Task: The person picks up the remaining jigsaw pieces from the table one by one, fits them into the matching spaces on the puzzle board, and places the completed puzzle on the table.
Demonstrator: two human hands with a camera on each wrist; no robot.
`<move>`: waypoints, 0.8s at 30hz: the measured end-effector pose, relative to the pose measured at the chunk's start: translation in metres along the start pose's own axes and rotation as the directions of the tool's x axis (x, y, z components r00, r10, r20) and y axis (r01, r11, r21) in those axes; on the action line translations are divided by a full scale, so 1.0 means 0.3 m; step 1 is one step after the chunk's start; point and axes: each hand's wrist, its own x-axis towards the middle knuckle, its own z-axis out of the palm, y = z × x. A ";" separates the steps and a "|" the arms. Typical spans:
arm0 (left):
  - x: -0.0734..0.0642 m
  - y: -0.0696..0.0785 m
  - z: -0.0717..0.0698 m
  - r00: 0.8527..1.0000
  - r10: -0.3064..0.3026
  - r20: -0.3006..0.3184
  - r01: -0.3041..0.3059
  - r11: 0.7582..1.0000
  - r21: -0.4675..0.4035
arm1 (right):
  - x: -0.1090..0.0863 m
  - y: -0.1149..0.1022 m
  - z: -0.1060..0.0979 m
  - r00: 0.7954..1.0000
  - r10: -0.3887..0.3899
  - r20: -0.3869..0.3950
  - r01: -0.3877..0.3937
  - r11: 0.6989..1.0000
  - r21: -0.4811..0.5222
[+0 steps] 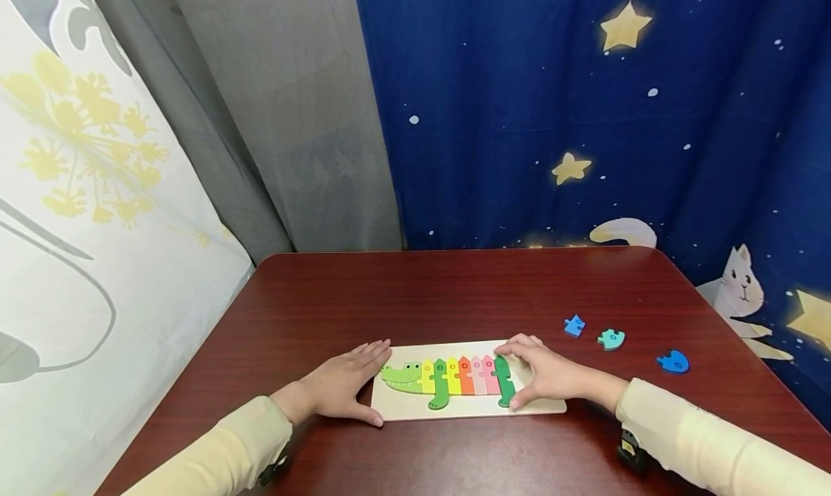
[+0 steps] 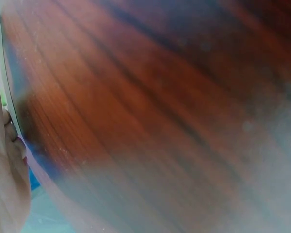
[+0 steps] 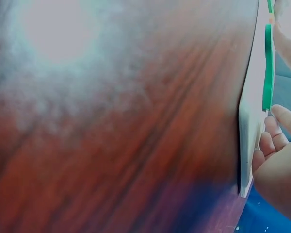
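A pale wooden puzzle board [image 1: 415, 412] lies on the table, bearing a crocodile of coloured pieces. Its light green head [image 1: 402, 378] is at the left, followed by yellow, green, orange and pink pieces. My left hand [image 1: 347, 381] rests flat at the board's left edge, fingers straight and thumb spread. At the other end, my right hand [image 1: 545, 370] pinches a dark green leg piece [image 1: 503, 382] lengthwise, fingers at its top and thumb by its foot. In the right wrist view this green piece [image 3: 267, 68] shows edge-on along the board's face.
Three loose puzzle pieces lie right of the board: a blue one [image 1: 574, 326], a teal one [image 1: 611, 339] and a rounded blue one [image 1: 673, 361]. The dark red wooden table [image 1: 415, 294] backs onto a navy star-patterned curtain [image 1: 493, 121]. A white patterned cloth [image 1: 130, 280] hangs at the left.
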 end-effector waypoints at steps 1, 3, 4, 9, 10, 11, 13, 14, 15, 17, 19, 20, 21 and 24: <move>0.000 0.000 -0.001 1.000 -0.001 0.000 0.001 1.000 -0.001 | 0.000 -0.001 -0.004 1.000 0.004 0.002 -0.004 1.000 0.010; 0.000 0.000 -0.001 1.000 -0.002 0.002 0.002 1.000 -0.001 | 0.000 0.000 -0.011 1.000 0.015 0.005 -0.016 1.000 0.024; -0.001 0.000 -0.002 1.000 -0.002 0.004 0.002 1.000 -0.001 | 0.000 0.000 -0.014 1.000 0.024 0.006 -0.025 0.999 0.035; 0.000 0.000 -0.003 1.000 0.002 0.004 -0.002 1.000 0.002 | 0.000 0.003 -0.032 0.998 0.051 -0.020 -0.050 0.997 0.053; 0.000 0.000 -0.003 1.000 0.003 0.004 -0.003 1.000 0.001 | 0.000 0.003 -0.036 0.998 0.055 -0.028 -0.053 0.997 0.054; 0.001 0.000 -0.003 1.000 0.004 0.003 -0.004 1.000 0.000 | 0.000 0.004 -0.040 0.998 0.059 -0.035 -0.057 0.997 0.051; 0.001 0.000 -0.004 1.000 0.005 0.002 -0.005 1.000 -0.002 | 0.000 0.005 -0.049 0.997 0.063 -0.047 -0.061 0.997 0.055; 0.001 0.000 -0.005 1.000 0.005 0.003 -0.005 1.000 -0.003 | 0.000 0.006 -0.053 0.997 0.063 -0.052 -0.060 0.997 0.056; 0.001 0.001 -0.005 1.000 0.004 0.003 -0.004 1.000 -0.003 | 0.000 0.006 -0.058 0.997 0.060 -0.058 -0.057 0.997 0.056; 0.001 0.001 -0.006 1.000 0.002 0.005 -0.002 1.000 -0.006 | 0.000 0.009 -0.067 0.996 0.052 -0.069 -0.048 0.997 0.059; 0.000 0.002 -0.006 1.000 0.001 0.005 -0.001 1.000 -0.008 | -0.001 0.012 -0.077 0.996 0.047 -0.079 -0.042 0.997 0.063; 0.000 0.002 -0.006 1.000 0.000 0.006 0.000 1.000 -0.011 | -0.001 0.013 -0.082 0.995 0.048 -0.084 -0.042 0.997 0.068; 0.000 0.002 -0.006 1.000 0.000 0.006 0.000 1.000 -0.014 | -0.002 0.014 -0.087 0.995 0.049 -0.088 -0.043 0.996 0.073; 0.000 0.002 -0.006 1.000 0.000 0.007 0.000 1.000 -0.019 | -0.005 0.018 -0.103 0.993 0.065 -0.102 -0.056 0.995 0.084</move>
